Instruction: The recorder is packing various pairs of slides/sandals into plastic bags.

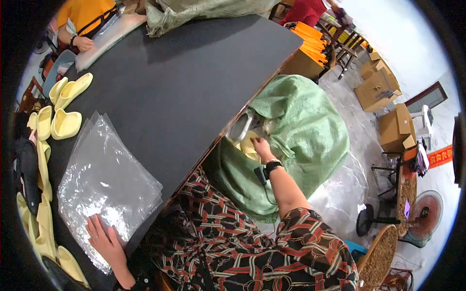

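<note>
I'm looking in on a packing workshop: clear plastic bags (114, 169) and yellow clogs (68, 121) lie on the table (179, 80), a green woven sack (315, 126) bulges beside it, and cardboard boxes (373, 92) stand further off.

Slippers (66, 124) left of plastic bags (109, 169) on table (194, 72); sack (310, 126) rightward
</note>
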{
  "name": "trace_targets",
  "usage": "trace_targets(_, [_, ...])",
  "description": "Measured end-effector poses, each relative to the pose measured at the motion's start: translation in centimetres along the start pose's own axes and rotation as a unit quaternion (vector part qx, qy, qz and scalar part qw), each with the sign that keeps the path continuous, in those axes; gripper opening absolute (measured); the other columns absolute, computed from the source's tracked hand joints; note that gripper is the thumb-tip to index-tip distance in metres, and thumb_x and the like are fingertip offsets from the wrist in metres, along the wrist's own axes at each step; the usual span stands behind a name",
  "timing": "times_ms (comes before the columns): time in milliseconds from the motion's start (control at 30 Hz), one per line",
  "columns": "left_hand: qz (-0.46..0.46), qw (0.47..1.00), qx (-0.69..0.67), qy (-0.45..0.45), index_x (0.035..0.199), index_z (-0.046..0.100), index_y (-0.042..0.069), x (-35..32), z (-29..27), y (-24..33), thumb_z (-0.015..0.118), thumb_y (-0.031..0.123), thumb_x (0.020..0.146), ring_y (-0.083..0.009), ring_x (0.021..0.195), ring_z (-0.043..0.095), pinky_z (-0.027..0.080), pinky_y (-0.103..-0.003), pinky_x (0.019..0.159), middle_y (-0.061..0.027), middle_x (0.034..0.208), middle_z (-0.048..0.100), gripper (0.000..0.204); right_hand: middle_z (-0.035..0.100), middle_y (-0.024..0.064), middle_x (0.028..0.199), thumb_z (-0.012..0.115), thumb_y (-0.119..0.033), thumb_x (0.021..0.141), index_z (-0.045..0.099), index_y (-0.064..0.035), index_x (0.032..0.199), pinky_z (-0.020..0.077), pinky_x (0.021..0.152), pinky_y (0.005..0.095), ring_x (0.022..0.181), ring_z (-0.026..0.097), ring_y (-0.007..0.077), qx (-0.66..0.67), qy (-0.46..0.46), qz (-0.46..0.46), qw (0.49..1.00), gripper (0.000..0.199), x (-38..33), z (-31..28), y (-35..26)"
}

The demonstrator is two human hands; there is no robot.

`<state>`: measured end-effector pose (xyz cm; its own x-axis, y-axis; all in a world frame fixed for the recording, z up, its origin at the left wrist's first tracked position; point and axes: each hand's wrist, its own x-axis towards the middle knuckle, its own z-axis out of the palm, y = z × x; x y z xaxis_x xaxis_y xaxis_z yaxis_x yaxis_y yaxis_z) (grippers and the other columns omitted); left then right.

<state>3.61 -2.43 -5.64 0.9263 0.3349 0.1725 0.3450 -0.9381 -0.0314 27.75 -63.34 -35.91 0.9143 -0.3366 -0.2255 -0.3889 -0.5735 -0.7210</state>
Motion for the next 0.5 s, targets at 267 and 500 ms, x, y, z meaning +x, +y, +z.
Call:
trace_targets(267, [-0.049,0.998,0.025,-0.026,0.154,0.035,0.009,-2.0,-2.6,-2.2,0.039,0.038,0.103,-0.0393,0.149,0.023,0.015,-0.055,0.117,-0.0172,0.162,0.027,0.059,0.047,0.024,0.144,0.07,-0.073,0.074,0.037,-0.006,0.148,0.0458,0.102,0.0467,0.127,0.052,0.0398,0.069,-0.059,0.215,0.972,0.105,0.4,8.6,-11.4])
trace_targets(500, [0.045,0.995,-0.083,-0.017,0.153,0.037,0.009,0.6,1.7,0.5,0.041,0.032,0.103,-0.0388,0.147,0.027,0.018,-0.051,0.118,-0.0187,0.159,0.032,0.056,0.064,0.0108,0.072,0.068,-0.019,0.088,0.065,-0.0004,0.09,0.0425,0.046,0.0374,0.055,0.059,0.022,0.301,0.012,0.235,0.924,0.019,8.7,5.3,5.7])
